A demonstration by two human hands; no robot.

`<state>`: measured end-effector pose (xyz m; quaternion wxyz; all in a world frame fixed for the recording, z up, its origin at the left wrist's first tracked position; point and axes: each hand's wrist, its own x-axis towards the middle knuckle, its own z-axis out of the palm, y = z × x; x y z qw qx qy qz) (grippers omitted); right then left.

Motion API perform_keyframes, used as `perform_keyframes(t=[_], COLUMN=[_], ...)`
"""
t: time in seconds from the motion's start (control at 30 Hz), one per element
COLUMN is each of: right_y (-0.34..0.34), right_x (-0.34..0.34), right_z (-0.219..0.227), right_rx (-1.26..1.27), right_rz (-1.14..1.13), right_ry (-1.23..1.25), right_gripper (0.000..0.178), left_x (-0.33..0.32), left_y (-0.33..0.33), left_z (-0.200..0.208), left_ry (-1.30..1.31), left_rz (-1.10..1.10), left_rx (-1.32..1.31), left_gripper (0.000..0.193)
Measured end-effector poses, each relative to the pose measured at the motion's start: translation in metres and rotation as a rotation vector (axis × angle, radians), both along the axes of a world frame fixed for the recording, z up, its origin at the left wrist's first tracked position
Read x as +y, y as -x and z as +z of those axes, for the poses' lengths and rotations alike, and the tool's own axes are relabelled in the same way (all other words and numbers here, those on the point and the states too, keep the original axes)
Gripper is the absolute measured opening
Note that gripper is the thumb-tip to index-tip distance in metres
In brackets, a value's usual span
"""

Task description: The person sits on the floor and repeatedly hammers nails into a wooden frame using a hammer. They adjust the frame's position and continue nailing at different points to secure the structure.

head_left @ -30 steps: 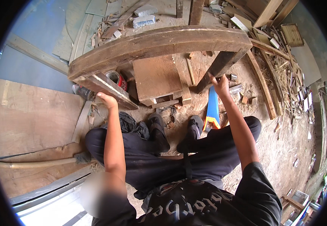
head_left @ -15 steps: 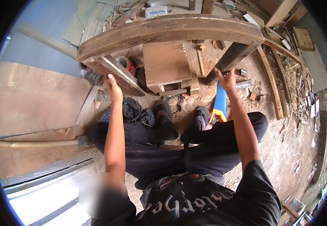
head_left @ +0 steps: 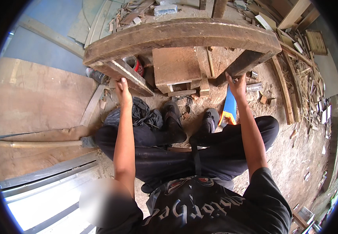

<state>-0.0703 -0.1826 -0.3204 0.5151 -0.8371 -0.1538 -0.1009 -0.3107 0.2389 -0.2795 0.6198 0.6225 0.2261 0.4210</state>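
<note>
In front of me stands a heavy brown wooden frame [head_left: 180,34], with a long beam across the top and a leg at each end. My left hand [head_left: 123,93] grips its left leg near the lower end, the thumb lying on the near edge. Around the right leg my right hand [head_left: 237,85] is closed, its fingers partly hidden behind the wood. A handsaw [head_left: 230,102] with a blue blade and orange handle lies on the floor just below my right hand. Between the legs sits a low wooden block stool [head_left: 176,68].
A red-rimmed can [head_left: 139,67] sits behind the left leg. Black plastic sheeting [head_left: 143,115] lies by my left foot. Metal cans [head_left: 254,87], wood offcuts and a long plank [head_left: 281,87] lie on the right. Wooden boards [head_left: 36,97] lean at left.
The frame and both hands appear slightly lower and farther right in the picture, and the surroundings have shifted a little too. Both hands keep their hold on the legs.
</note>
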Motion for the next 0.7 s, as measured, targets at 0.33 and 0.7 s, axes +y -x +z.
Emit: perform_keyframes(t=[0.33, 0.7], right_y=[0.004, 0.015], right_x=[-0.003, -0.002], right_z=[0.013, -0.006], right_rx=[-0.005, 0.007], right_rz=[-0.039, -0.061], right_ry=[0.146, 0.11], right_gripper=[0.052, 0.054], left_x=[0.005, 0.011], left_y=[-0.011, -0.014], left_z=[0.009, 0.001], left_ry=[-0.258, -0.209], left_rz=[-0.034, -0.06], left_rx=[0.2, 0.244], left_gripper=[0.058, 0.051])
